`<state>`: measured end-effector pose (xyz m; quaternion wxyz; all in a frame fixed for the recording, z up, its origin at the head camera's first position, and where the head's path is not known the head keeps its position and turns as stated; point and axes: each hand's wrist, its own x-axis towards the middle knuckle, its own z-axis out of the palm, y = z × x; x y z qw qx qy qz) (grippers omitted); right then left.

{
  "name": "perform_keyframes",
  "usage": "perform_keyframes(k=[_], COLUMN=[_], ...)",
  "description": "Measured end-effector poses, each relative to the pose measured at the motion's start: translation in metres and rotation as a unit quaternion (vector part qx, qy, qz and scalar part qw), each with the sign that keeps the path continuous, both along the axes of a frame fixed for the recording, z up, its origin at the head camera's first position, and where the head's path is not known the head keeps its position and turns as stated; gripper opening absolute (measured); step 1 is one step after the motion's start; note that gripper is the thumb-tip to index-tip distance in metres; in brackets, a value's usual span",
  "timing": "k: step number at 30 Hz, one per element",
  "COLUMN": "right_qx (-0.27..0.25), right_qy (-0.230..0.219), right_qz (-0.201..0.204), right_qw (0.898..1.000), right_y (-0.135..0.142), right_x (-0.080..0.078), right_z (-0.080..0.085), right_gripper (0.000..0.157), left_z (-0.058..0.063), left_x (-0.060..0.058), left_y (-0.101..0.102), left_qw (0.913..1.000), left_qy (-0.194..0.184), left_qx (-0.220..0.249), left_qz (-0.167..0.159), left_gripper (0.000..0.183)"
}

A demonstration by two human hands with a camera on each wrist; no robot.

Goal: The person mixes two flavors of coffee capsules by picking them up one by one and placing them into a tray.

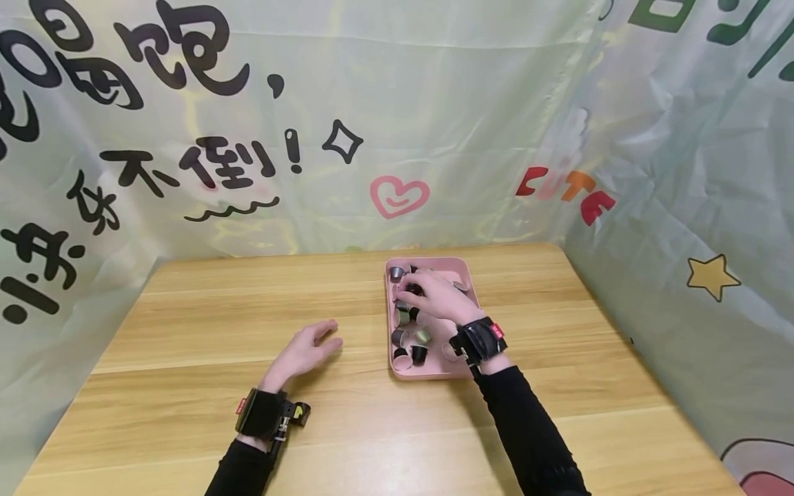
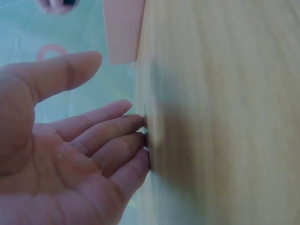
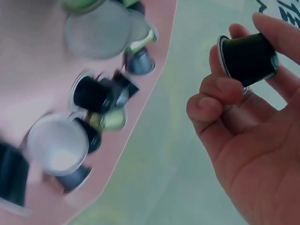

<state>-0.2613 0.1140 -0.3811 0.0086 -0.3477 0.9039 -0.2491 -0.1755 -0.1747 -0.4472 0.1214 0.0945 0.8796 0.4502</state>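
My right hand (image 1: 437,297) is over the far part of a pink tray (image 1: 434,376). Between thumb and fingers it pinches a black coffee capsule (image 3: 249,58), whose silver rim shows in the right wrist view. Other coffee capsules lie in the tray, among them a light green one (image 1: 422,336), a black one (image 1: 419,355) and a blue-grey one (image 3: 139,62). Left of the tray, my left hand (image 1: 308,350) holds nothing. Its fingers are loosely bent, and the fingertips (image 2: 140,159) are right at the tabletop.
The tray stands on a wooden table (image 1: 248,296), near its back edge. A printed curtain (image 1: 471,124) hangs behind the table and along its sides. Each wrist carries a black strap with a small camera.
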Motion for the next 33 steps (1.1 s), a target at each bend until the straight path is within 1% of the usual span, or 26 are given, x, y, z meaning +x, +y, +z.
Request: perform_keyframes(k=[3, 6, 11, 18, 26, 33], right_qx=[0.005, 0.006, 0.014, 0.042, 0.054, 0.069], right_qy=[0.029, 0.039, 0.033, -0.009, -0.014, -0.020], right_qz=[-0.020, -0.037, -0.054, -0.086, -0.093, -0.083], right_qw=[0.999, 0.999, 0.998, 0.995, 0.994, 0.994], right_y=[0.011, 0.021, 0.032, 0.043, 0.048, 0.052], right_x=[0.004, 0.008, 0.013, 0.021, 0.025, 0.025], right_z=[-0.004, -0.008, -0.014, -0.022, -0.024, -0.020], right_gripper=[0.010, 0.008, 0.011, 0.012, 0.019, 0.018], left_z=[0.000, 0.001, 0.001, 0.001, 0.001, 0.002], left_x=[0.000, 0.000, 0.001, 0.002, 0.003, 0.003], left_y=[-0.001, -0.002, -0.002, -0.002, 0.000, -0.001], left_qw=[1.0000, 1.0000, 1.0000, 1.0000, 1.0000, 1.0000], left_qy=[-0.003, -0.002, -0.003, 0.001, 0.001, 0.002], left_qx=[0.001, 0.000, -0.001, -0.001, -0.001, -0.003], left_qz=[0.003, 0.004, 0.005, 0.001, -0.002, -0.002], left_gripper=[0.058, 0.058, 0.058, 0.058, 0.057, 0.057])
